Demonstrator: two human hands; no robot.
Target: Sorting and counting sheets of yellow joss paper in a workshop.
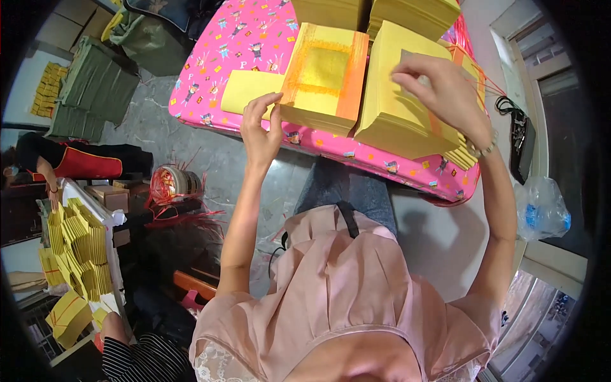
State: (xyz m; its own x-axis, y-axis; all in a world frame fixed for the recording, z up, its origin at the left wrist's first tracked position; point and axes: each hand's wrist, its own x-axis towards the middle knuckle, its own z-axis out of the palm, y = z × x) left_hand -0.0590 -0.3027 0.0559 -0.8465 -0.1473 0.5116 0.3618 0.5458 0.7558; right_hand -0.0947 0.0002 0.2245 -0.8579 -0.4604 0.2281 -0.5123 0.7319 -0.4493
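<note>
Loose yellow sheet (245,89) lying flat on the pink counter (223,57), just left of a stack (324,79) topped by an orange-bordered sheet with a gold square. Left hand (261,124) at that stack's near-left corner, fingers (267,102) curled and pinching the edge where sheet and stack meet. Right hand (439,86) on the plain yellow stack (398,102) beside it, fingers bent, tips pressing the top sheet as if peeling it; actual grip on a single sheet impossible to tell. Best done, by the look of it, with one sheet lifted by a corner, the other hand steadying the pile. More stacks (382,13) behind; folded bundles (76,248) far left.
</note>
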